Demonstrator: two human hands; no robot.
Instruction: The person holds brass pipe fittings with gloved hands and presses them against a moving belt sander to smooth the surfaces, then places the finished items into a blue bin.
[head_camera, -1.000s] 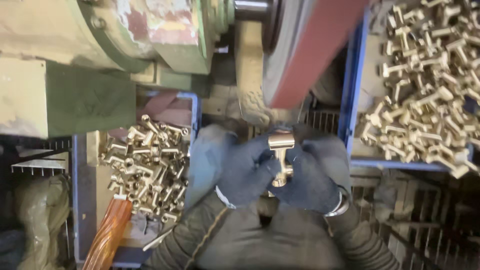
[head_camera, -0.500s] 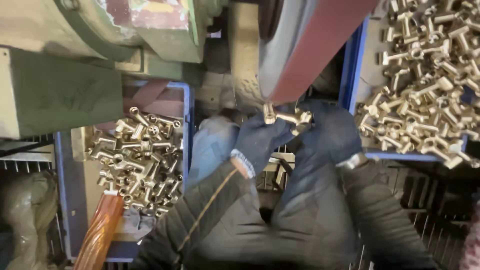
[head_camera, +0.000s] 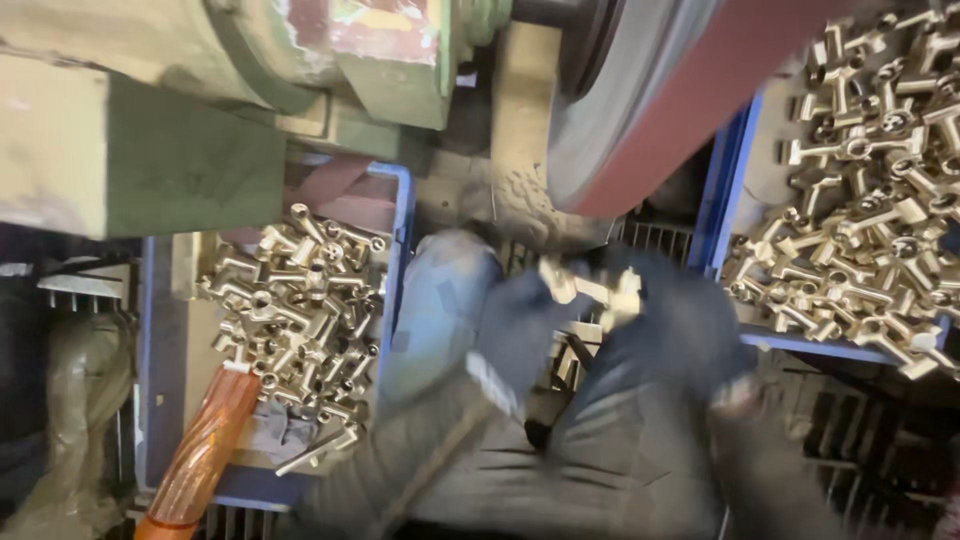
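Seen from above, two hands in dark gloves meet at the centre of the frame, both blurred by motion. The left hand (head_camera: 525, 325) and the right hand (head_camera: 665, 335) each have their grip pinching one small brass fitting (head_camera: 590, 290), a pale gold T-shaped piece held between them, one hand at each end. The fitting sits just below the sanding belt (head_camera: 690, 110), a broad reddish-brown band that runs diagonally across the upper right of the frame; whether the fitting touches the belt cannot be told. A green machine housing (head_camera: 200, 110), worn and chipped, fills the upper left. At the left of the frame a blue bin (head_camera: 400, 240) holds a heap of brass fittings (head_camera: 300, 300) of the same kind. A reddish-brown ribbed wooden handle (head_camera: 205, 450) lies slanted at the bin's lower left corner. At the right of the frame a second blue bin (head_camera: 725, 190) holds a larger pile of fittings (head_camera: 870, 200), heaped to its edge. Dark sleeves stretch from the hands down to the bottom edge of the frame.
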